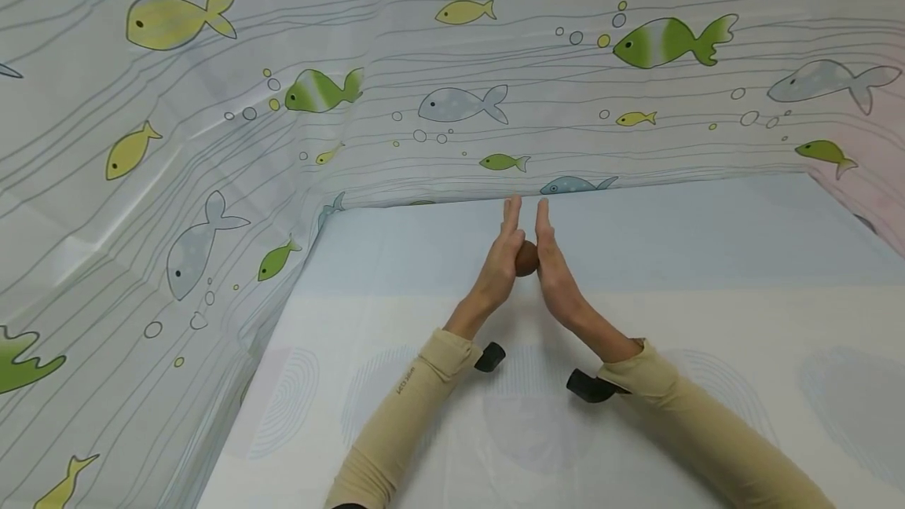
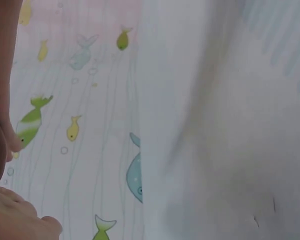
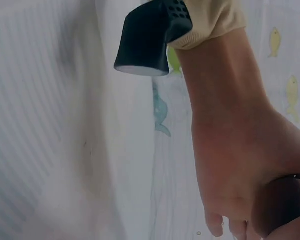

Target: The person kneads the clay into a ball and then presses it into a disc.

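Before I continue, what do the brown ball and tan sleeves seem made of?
Brown ball: possibly clay, wood or plastic; its smooth, dull surface leaves that open. Tan sleeves: seemingly soft, matte fabric, judging by creases and bunching; fibre unclear.

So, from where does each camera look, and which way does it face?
Head: worn on the head, facing forward and down at the left hand, right hand and brown ball; both tan sleeves show.
Left wrist: worn there, facing the fish-print sheet and white surface; parts of both hands at left edge.
Right wrist: worn there, facing the left hand and cuff.
Both wrist views share the brown ball and fish-print sheet.
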A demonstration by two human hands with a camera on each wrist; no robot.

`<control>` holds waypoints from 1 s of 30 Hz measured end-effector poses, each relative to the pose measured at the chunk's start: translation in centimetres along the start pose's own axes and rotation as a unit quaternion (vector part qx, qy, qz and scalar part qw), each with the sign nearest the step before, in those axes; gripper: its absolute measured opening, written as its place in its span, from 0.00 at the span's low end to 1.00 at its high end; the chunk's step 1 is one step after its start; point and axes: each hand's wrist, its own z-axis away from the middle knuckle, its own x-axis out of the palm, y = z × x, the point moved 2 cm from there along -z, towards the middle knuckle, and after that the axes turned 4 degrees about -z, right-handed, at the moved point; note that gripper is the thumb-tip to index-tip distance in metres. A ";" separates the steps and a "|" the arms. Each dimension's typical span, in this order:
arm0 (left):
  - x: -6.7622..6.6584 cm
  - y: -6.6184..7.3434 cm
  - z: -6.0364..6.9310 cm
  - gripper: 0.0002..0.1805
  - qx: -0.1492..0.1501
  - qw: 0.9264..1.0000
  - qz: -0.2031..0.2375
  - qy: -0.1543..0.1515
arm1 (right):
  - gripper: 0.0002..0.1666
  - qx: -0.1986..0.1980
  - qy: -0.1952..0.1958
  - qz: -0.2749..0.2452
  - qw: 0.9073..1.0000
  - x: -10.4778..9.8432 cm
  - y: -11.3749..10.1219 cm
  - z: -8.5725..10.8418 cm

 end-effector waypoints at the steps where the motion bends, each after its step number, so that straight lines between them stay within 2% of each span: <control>1: 0.0 0.0 0.1 0.35 0.000 1.000 -0.001 -0.001 | 0.43 -0.001 0.004 0.005 1.000 -0.1 0.0 -0.2; 6: 0.1 0.2 0.3 0.34 0.001 1.000 0.004 -0.018 | 0.42 0.003 0.025 0.020 0.999 -0.5 0.7 -1.0; 10: 0.5 0.4 0.7 0.33 -0.005 0.999 0.027 -0.034 | 0.41 0.005 0.043 0.025 0.999 -1.0 1.2 -1.8; 15: 1.1 0.9 1.4 0.36 -0.012 0.999 0.037 -0.034 | 0.43 0.018 0.066 0.043 0.997 -1.9 2.0 -2.6; 18: 1.5 1.6 1.6 0.38 -0.005 0.999 0.032 -0.030 | 0.41 0.035 0.073 0.040 0.996 -2.4 2.7 -2.6; 24: 1.5 2.8 1.4 0.40 0.018 0.999 0.019 -0.027 | 0.40 0.080 0.071 0.012 0.994 -2.7 4.0 -2.3; 30: 1.0 3.4 1.1 0.40 0.033 0.999 0.009 -0.020 | 0.38 0.071 0.046 -0.003 0.996 -2.3 4.4 -1.9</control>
